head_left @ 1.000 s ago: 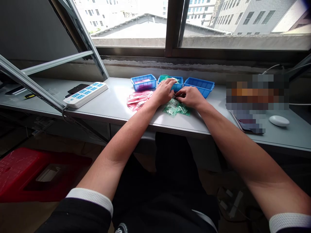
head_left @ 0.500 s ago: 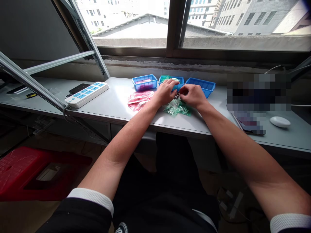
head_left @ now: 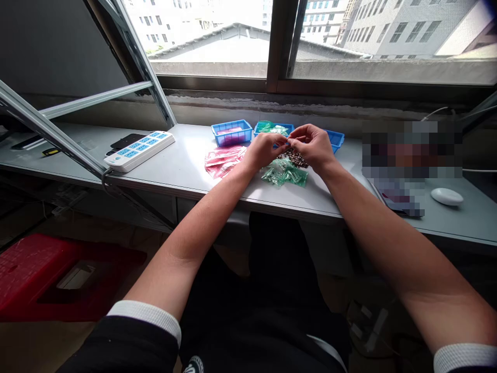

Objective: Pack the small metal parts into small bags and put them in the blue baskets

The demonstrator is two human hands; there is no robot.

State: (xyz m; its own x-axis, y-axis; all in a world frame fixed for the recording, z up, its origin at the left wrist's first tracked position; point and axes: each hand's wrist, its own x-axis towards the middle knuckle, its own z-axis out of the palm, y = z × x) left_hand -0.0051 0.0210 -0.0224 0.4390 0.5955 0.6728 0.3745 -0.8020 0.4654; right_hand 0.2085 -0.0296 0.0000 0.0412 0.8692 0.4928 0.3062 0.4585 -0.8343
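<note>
My left hand (head_left: 266, 148) and my right hand (head_left: 312, 146) meet fingertip to fingertip above the table, both pinched closed. Whatever lies between the fingers is too small to make out. Just below them is a pile of small dark brown and metallic pieces (head_left: 297, 158). Nearer me lie green and clear plastic bags (head_left: 284, 173), and pink bags (head_left: 223, 160) are left of my left hand. Behind the hands stands a blue basket with green bags (head_left: 272, 128) in it. Another blue basket (head_left: 337, 140) is partly hidden by my right hand.
A blue basket (head_left: 233, 137) with pink bags stands at the back left. Further left, a white power strip (head_left: 140, 150) lies near a metal frame (head_left: 97, 98). A white mouse (head_left: 446, 196) and a blurred-out area are on the right. A red stool (head_left: 31, 269) stands below.
My right hand has lifted off the brown pile and come up to my left hand. My left fingers have drawn in from spread to pinched. More of the pile shows.
</note>
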